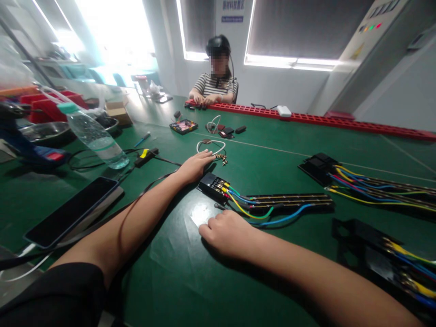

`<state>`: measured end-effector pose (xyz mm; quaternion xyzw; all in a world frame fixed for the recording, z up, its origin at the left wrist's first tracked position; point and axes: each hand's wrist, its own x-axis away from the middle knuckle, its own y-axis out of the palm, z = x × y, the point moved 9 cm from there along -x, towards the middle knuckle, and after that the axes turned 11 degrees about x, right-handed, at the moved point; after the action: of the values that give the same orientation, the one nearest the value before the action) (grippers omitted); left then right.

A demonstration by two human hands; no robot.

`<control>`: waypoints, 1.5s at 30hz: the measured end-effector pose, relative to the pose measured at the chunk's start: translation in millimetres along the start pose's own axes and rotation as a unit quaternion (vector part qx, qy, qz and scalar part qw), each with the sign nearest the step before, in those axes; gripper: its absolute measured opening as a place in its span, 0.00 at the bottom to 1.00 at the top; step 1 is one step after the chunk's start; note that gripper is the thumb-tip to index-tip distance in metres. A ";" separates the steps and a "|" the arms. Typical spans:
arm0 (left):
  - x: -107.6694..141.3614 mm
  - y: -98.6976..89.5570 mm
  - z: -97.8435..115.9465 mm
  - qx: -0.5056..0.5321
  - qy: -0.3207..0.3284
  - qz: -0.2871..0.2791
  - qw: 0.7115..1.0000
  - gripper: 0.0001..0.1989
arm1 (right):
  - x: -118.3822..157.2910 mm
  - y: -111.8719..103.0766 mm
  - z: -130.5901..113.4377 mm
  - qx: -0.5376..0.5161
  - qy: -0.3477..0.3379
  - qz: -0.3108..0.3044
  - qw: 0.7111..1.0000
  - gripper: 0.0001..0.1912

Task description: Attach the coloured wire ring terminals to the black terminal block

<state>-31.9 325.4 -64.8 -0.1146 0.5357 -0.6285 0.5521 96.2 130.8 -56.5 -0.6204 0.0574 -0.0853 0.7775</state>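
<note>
My left hand (196,167) reaches forward over the green table, fingers stretched out, touching or just beside a small pile of brass-coloured screws (221,158). Close to its wrist lies a black terminal block (214,185) with yellow, green and blue wires attached. These wires run right to a black strip assembly (293,202) with brass-coloured lines. My right hand (227,232) rests curled on the table in front of the block. Its fingers are closed, and whatever they may hold is hidden. A dark wire end with a ring lug (219,206) lies just beyond its knuckles.
Two more wired assemblies, one at the far right (318,168) and one nearer (371,250), lie on the right. On the left are a phone (71,211), a tilted water bottle (93,136) and a power tool (30,145). A co-worker (214,84) sits opposite behind a red slotted rail (306,119).
</note>
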 end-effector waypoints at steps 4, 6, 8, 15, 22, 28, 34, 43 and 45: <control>0.7 -1.9 2.5 -0.040 0.000 0.010 0.999 0.25 | 0.2 0.1 0.4 0.002 0.000 -0.004 1.000 0.09; -0.2 -3.2 8.0 -0.057 0.020 0.010 0.998 0.25 | 0.3 -0.7 0.6 0.004 -0.001 -0.001 1.000 0.09; -1.7 -4.2 16.3 -0.056 0.053 0.007 0.997 0.25 | 0.4 -1.3 0.8 0.006 0.000 0.000 1.000 0.09; -3.0 0.1 20.2 0.009 0.060 -0.028 0.998 0.29 | 0.2 -0.2 1.4 0.000 0.003 -0.016 1.000 0.09; -3.7 5.3 4.1 0.007 0.032 -0.008 0.999 0.29 | -0.1 2.7 0.7 -0.002 0.000 -0.025 1.000 0.09; -0.7 12.6 2.7 0.018 0.046 -0.063 0.997 0.35 | -0.3 2.5 1.1 -0.001 0.002 -0.015 1.000 0.09; 0.7 14.9 8.5 -0.026 -0.015 -0.127 0.991 0.34 | -0.7 2.1 0.8 0.000 0.004 -0.022 1.000 0.09; -0.3 16.2 12.1 -0.046 0.002 -0.143 0.989 0.31 | -0.3 0.8 1.7 -0.001 0.008 -0.021 1.000 0.09; -1.0 16.0 11.9 -0.044 0.021 -0.134 0.990 0.30 | -0.3 0.4 2.0 0.001 0.009 -0.019 1.000 0.09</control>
<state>-13.7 322.6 -72.4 -0.1962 0.5543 -0.6748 0.4459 96.2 132.9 -56.4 -0.6200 0.0526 -0.1057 0.7757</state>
